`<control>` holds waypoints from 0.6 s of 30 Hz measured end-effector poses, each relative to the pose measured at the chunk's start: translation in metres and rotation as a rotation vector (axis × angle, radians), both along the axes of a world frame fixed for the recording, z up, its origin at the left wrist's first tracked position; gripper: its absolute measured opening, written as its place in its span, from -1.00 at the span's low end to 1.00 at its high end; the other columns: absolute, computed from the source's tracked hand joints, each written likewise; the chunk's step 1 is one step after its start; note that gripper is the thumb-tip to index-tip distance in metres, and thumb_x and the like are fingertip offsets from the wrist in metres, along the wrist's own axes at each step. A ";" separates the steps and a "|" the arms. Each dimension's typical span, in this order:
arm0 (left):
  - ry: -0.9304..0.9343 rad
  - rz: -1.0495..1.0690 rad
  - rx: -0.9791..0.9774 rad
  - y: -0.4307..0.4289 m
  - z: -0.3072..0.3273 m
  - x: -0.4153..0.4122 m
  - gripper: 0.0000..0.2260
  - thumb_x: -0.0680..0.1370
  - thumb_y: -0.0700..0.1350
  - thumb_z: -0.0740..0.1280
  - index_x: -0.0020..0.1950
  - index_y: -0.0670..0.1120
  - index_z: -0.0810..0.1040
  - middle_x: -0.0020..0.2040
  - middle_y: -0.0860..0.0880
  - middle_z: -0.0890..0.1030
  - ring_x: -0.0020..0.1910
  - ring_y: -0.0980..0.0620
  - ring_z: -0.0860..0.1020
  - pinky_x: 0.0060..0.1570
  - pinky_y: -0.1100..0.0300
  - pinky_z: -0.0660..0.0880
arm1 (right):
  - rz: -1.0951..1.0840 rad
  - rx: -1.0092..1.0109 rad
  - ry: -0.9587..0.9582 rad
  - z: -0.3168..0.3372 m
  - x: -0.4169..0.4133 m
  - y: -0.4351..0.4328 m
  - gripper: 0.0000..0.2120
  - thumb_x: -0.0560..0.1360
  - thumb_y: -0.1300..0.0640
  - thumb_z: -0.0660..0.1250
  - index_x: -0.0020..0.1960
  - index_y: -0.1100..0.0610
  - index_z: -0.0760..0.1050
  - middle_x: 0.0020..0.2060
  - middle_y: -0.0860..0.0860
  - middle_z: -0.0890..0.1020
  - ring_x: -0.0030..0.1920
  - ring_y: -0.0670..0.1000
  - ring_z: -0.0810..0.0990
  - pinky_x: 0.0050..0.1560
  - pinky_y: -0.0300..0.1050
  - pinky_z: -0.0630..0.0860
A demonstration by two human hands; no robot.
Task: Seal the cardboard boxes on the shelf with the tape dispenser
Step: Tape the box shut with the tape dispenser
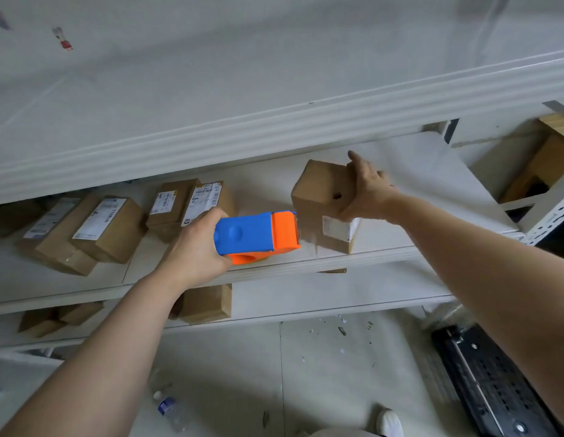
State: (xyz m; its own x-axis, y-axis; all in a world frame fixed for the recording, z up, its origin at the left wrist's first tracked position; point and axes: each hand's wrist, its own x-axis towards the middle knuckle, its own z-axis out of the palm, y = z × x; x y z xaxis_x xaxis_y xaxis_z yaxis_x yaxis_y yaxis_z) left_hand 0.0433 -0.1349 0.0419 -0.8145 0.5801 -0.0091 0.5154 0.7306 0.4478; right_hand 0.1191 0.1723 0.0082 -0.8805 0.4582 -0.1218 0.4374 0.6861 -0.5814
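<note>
Cardboard box [324, 200] stands on the shelf [384, 257], and your right hand [365, 193] grips its upper right side. Just left of the box, your left hand [195, 247] is wrapped round the blue-and-orange tape dispenser [255, 234]. Its long axis points at the box, orange nose at the box's left edge (contact unclear), so the stroke likely runs rightward.

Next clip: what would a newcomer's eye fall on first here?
The blue-and-orange tape dispenser, held by the left grip at the front edge of the shelf. Just to its right, the right grip holds a cardboard box standing on that shelf; labelled boxes lie further left.
</note>
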 end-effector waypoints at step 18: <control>-0.060 0.006 0.120 0.032 0.012 0.031 -0.62 0.29 -0.36 0.37 -0.04 0.01 0.41 -0.21 0.04 0.48 -0.27 0.07 0.43 -0.32 0.18 0.33 | -0.076 -1.008 -0.121 -0.023 0.072 0.014 -0.68 0.55 0.22 0.19 0.30 0.23 0.42 0.04 0.12 0.61 0.03 0.08 0.61 0.15 0.07 0.51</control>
